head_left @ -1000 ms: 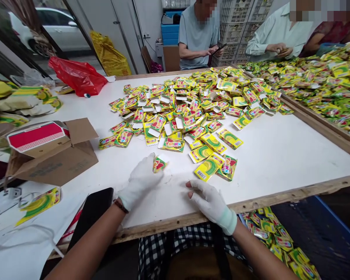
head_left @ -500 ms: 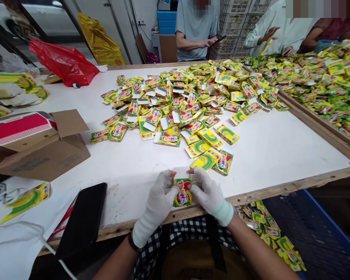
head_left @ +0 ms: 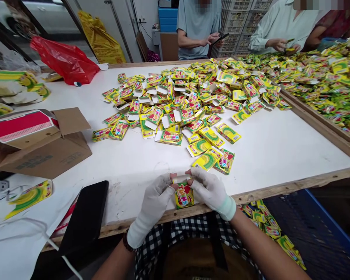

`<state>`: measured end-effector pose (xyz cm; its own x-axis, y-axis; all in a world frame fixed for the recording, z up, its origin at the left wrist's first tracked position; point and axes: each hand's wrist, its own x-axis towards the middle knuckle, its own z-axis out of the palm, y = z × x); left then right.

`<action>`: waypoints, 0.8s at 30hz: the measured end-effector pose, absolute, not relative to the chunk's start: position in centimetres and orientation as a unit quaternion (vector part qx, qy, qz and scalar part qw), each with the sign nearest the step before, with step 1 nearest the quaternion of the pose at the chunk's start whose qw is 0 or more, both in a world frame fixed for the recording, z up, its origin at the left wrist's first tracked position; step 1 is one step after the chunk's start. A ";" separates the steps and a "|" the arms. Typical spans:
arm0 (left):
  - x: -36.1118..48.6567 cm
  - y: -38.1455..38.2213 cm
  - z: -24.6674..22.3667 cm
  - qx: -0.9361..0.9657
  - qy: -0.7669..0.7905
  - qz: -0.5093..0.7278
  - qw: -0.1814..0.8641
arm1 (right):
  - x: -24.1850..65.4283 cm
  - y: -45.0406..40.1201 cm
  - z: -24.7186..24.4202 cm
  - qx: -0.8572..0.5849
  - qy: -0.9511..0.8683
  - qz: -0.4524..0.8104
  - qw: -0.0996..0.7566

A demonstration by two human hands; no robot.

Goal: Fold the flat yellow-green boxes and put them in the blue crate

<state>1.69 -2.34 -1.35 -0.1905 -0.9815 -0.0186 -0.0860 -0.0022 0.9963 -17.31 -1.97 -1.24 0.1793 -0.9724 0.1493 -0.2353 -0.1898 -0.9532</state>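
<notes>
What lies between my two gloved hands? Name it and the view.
In the head view, a small printed box lies between the left hand and the right hand, white flap at its far end.

Inspected table (head_left: 280,144) — white, edged in wood. Found heaped over middle and far part: boxes (head_left: 179,102), several with end flaps open. Recorded at far left: bag, (head_left: 67,62) red. Recorded nearer, at left: carton (head_left: 46,155), one flap out. Noted at front edge, left: phone (head_left: 87,210) — beside paper (head_left: 20,256).
</notes>
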 end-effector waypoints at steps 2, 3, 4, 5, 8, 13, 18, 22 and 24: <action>1.9 -1.9 -1.0 0.481 -0.615 -0.465 0.417 | -17.3 -1.8 -0.4 -0.684 0.466 -0.416 0.377; 2.0 -1.8 -0.8 0.484 -0.631 -0.446 0.410 | -17.3 -1.7 0.1 -0.696 0.461 -0.411 0.367; 2.1 -1.7 -0.4 0.486 -0.639 -0.440 0.402 | -17.2 -1.7 0.6 -0.699 0.459 -0.409 0.365; 2.1 -1.6 -0.1 0.488 -0.640 -0.445 0.394 | -17.2 -1.7 1.1 -0.696 0.460 -0.408 0.370; 2.1 -1.6 0.5 0.480 -0.624 -0.488 0.377 | -17.3 -1.9 2.0 -0.673 0.464 -0.403 0.413; 2.6 -1.4 -0.5 0.438 -0.664 -0.447 0.409 | -17.7 -2.1 1.9 -0.684 0.433 -0.408 0.423; 2.9 -1.3 -0.4 0.430 -0.730 -0.347 0.403 | -18.1 -1.8 1.9 -0.660 0.474 -0.380 0.441; 2.5 -1.6 1.1 0.488 -0.679 -0.422 0.350 | -18.1 -2.1 2.6 -0.657 0.490 -0.353 0.452; 2.3 -1.8 1.5 0.497 -0.658 -0.455 0.337 | -17.9 -2.3 2.8 -0.662 0.498 -0.345 0.441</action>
